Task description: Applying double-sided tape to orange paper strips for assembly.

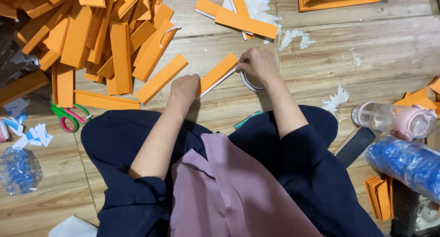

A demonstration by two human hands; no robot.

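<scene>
Keep left hand [184, 88] pinching strip [218, 74] low end, right hand [256, 65] fingers pinching its 2 o'clock tip over tape roll [250, 82], strip taut, tape along edge.

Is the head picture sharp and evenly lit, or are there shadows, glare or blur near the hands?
Head view: light is soft and even; only faint shadows lie under the left hand and right hand. The orange strip between them is sharp. Slight glare shows on the pink bottle. The orange pile bends a little toward the frame edge, a wide-lens effect.
</scene>
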